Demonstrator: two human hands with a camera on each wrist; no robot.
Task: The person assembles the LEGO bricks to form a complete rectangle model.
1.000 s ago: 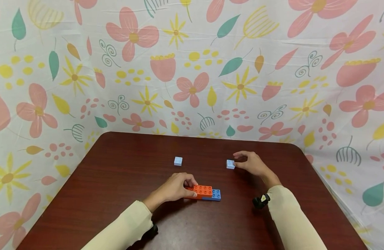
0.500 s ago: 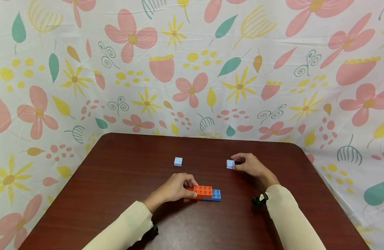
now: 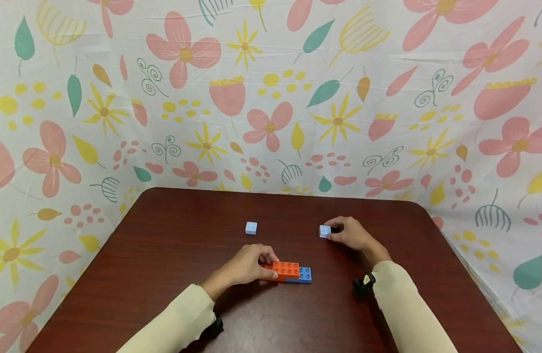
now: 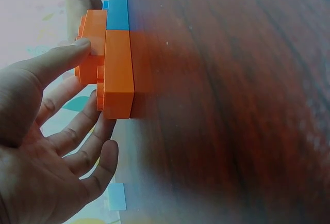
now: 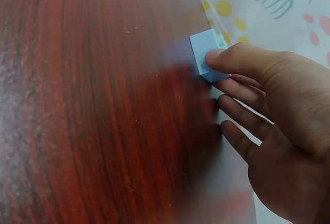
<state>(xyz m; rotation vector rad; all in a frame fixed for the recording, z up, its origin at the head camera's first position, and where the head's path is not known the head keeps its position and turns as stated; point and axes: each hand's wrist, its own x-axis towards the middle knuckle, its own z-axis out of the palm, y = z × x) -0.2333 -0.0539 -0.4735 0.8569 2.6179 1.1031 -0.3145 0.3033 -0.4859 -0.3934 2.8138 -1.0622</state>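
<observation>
Joined toy building bricks lie on the table: an upper orange brick (image 3: 286, 268) bridges a lower orange brick (image 4: 117, 74) and a blue brick (image 3: 305, 274). My left hand (image 3: 245, 265) grips the upper orange brick, thumb on its near side and fingers behind. Farther back to the right, my right hand (image 3: 352, 232) pinches a small pale blue brick (image 3: 324, 231), which still sits on the table. The thumb presses the brick's near face in the right wrist view. Another pale blue brick (image 3: 251, 228) stands alone beyond my left hand.
The dark wood-grain table (image 3: 187, 215) has rounded far corners. Behind it hangs a white flower-print cloth (image 3: 271, 98), close to the table's far edge. Black straps with small devices (image 3: 363, 285) are on the wrists.
My right hand has moved slightly left, and its thumb and fingers have closed around the right pale blue brick. My left hand and the joined bricks have stayed in place.
</observation>
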